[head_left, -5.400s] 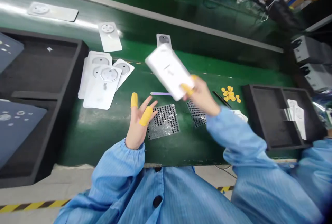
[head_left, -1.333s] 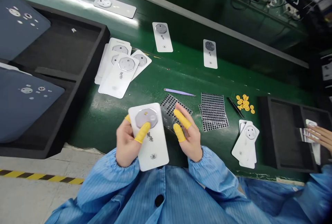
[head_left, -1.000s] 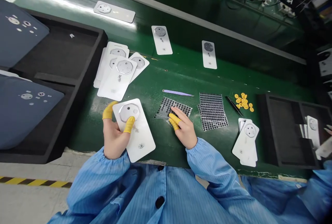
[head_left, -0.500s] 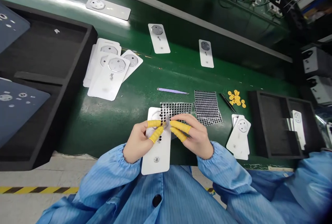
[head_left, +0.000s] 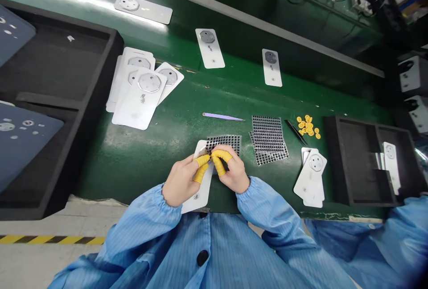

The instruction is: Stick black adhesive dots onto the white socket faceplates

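Note:
Yellow finger cots cover the thumb and index finger of each hand. My left hand [head_left: 183, 181] pinches at the lower left corner of a clear sheet of black dots [head_left: 230, 141], over a white plate [head_left: 197, 197]. My right hand [head_left: 234, 171] is closed at the same corner, its fingertips meeting the left ones. The exact grip between the fingertips is partly hidden. The plate lies tilted at the table's front edge, with its upper part covered by the hands and the sheet.
Purple tweezers [head_left: 223, 117] lie beyond the hands. To the right are more dot sheets [head_left: 269, 135], black tweezers [head_left: 296, 132], yellow finger cots [head_left: 306, 125], stacked white plates [head_left: 310, 177] and a black tray [head_left: 337, 164]. Left are piled plates [head_left: 138, 106] and a large black tray [head_left: 96, 79].
My right hand has moved left and its fingers have curled in against the left fingertips. The dot sheet has shifted left, and the plate under the hands has moved up slightly.

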`<state>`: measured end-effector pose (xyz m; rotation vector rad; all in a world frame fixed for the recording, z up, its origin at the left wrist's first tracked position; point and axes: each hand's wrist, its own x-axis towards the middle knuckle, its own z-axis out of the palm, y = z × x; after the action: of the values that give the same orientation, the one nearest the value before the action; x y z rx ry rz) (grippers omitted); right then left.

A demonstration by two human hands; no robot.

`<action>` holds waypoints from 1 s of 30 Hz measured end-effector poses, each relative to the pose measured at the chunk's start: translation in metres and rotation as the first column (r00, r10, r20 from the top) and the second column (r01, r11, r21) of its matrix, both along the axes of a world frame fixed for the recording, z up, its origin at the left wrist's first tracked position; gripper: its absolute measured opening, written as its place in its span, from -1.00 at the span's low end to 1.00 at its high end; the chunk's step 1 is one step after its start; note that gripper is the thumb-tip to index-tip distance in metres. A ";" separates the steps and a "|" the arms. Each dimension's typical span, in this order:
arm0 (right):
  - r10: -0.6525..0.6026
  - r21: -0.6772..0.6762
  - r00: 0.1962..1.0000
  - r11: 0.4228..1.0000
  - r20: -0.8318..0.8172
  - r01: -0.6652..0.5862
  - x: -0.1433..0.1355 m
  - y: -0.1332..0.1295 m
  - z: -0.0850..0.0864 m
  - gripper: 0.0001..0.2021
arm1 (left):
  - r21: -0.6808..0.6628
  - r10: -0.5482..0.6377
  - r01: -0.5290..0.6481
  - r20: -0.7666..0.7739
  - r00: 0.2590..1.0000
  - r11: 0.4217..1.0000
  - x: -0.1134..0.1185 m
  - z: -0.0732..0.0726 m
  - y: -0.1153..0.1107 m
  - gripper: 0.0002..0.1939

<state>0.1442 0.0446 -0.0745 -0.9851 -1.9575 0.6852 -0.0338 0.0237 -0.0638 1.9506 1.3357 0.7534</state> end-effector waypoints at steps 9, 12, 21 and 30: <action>-0.192 0.023 0.981 0.981 0.008 0.191 0.001 0.008 -0.003 -0.83 | -0.275 0.256 -0.196 0.200 0.946 0.941 -0.045 0.008 0.001 -0.51; -0.193 0.102 0.981 0.976 0.001 0.191 -0.001 0.006 0.015 -0.80 | -0.446 0.467 -0.287 0.369 0.804 0.848 -0.046 0.030 -0.009 -0.22; -0.019 0.301 0.992 0.953 0.124 -0.020 -0.024 -0.005 0.065 -0.63 | -0.228 0.408 -0.340 0.446 0.796 0.912 0.000 0.062 -0.025 -0.72; -0.002 0.284 0.978 0.957 0.210 -0.059 -0.012 -0.014 0.066 -0.57 | -0.080 0.349 -0.343 0.340 0.873 0.936 0.003 0.072 -0.025 -0.95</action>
<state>0.1325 0.0309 -0.0084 -0.8757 -2.1834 0.3045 -0.0308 -0.0014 0.0081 1.4833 1.4720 1.1947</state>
